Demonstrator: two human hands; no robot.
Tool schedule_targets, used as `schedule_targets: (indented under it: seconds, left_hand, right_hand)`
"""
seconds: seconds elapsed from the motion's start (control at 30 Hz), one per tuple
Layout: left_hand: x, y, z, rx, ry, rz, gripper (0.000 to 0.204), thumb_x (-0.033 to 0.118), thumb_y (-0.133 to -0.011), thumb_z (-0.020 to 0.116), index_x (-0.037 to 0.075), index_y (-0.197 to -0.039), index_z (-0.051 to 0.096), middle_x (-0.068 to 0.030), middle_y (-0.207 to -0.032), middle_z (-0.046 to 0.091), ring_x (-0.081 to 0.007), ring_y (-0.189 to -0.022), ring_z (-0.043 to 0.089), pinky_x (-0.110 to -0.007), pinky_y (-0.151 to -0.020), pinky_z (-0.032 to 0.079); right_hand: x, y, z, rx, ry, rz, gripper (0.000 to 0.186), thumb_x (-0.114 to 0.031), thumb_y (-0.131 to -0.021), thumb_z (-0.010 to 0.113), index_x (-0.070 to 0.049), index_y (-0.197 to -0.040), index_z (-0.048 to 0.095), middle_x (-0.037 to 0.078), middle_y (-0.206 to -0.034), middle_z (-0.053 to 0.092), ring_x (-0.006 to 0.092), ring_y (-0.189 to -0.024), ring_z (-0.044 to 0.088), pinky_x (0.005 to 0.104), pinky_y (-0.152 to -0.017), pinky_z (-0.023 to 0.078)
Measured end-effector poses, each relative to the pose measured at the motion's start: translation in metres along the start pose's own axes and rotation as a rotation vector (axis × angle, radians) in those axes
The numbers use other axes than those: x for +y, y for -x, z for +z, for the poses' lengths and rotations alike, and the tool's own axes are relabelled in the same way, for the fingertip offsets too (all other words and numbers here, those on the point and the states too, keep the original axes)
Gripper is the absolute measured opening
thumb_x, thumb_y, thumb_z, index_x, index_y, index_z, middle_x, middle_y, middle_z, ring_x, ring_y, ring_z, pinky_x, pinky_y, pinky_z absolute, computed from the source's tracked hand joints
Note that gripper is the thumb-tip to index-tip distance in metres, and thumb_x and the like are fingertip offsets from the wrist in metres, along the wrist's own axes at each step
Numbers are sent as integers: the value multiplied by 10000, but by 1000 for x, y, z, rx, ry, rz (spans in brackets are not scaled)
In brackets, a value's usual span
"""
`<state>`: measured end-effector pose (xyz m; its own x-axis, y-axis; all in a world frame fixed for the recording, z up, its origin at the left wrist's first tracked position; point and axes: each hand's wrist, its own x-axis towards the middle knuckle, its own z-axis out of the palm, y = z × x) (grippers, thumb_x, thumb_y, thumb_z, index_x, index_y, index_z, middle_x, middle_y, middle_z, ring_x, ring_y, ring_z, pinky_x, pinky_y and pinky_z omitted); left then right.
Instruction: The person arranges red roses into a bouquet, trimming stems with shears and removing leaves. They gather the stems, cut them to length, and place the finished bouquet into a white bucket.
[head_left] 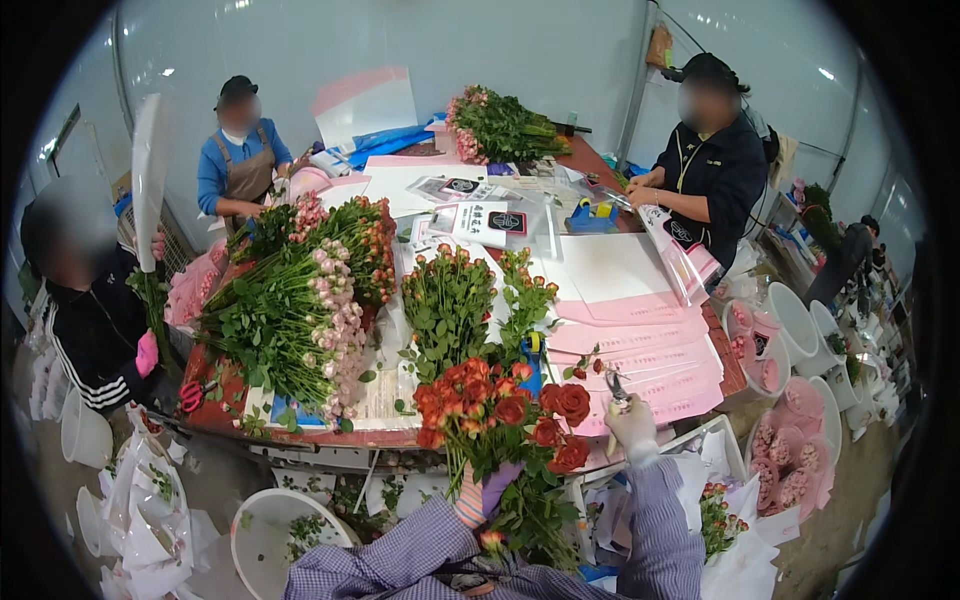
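Observation:
My left hand, in a striped and purple glove, is closed around the stems of a bunch of orange-red roses at the table's near edge. Larger deep red roses stand at the bunch's right side, and green leaves hang below the hand. My right hand, in a whitish glove, grips a pair of pruning shears with the blades pointing away from me. A few small red rose heads lie just left of the blades, on or near the pink-edged wrapping sheets.
Pink and orange roses pile up on the table's left, beside red-handled scissors. Tape dispensers sit farther back. Three co-workers stand around the table. White buckets and wrapped bouquets crowd the floor.

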<state>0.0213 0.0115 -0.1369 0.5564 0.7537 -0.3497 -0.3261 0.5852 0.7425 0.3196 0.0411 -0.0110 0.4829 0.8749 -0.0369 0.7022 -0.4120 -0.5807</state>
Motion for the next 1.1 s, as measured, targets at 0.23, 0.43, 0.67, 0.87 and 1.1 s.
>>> schedule_targets:
  seconds: [0.23,0.43,0.67,0.87,1.1]
  left_hand:
    - [-22,1,-41,123,-339,451,302,102,-875,429,-11,-1155,437,-110,-1126,492,-163,-951,515,-271,-784,434]
    - [90,46,29,-430,322,222,417,189,-865,434,13,-1235,358,-97,-1228,425,-183,-1048,465,-294,-881,385]
    - [146,72,72,-432,253,256,427,200,-803,488,-25,-1161,426,-140,-1098,518,-222,-965,532,-355,-833,437]
    - [149,80,66,-314,522,56,511,142,-780,522,7,-1241,346,-143,-1206,439,-238,-1080,467,-389,-917,383]
    - [148,82,70,-394,418,303,523,127,-759,558,4,-1226,357,-106,-1208,444,-218,-1054,482,-378,-884,414]
  right_hand:
    - [-15,-53,65,52,19,-348,480,-204,-655,653,-49,-1085,508,178,-1085,511,274,-1034,476,338,-892,369]
    - [-123,74,9,-939,-388,-813,424,-101,-704,574,4,-1101,467,118,-1066,495,191,-998,470,283,-864,364]
    - [-125,117,-43,-512,-696,-376,251,59,-760,478,-1,-980,581,54,-696,524,106,-598,469,216,-558,374]
    - [-138,183,-73,-30,-456,-501,295,66,-718,492,-15,-991,569,65,-694,491,156,-608,493,260,-546,381]
    - [-127,206,-21,-194,-161,-570,335,11,-745,494,-48,-1072,538,93,-757,504,220,-674,515,297,-589,411]
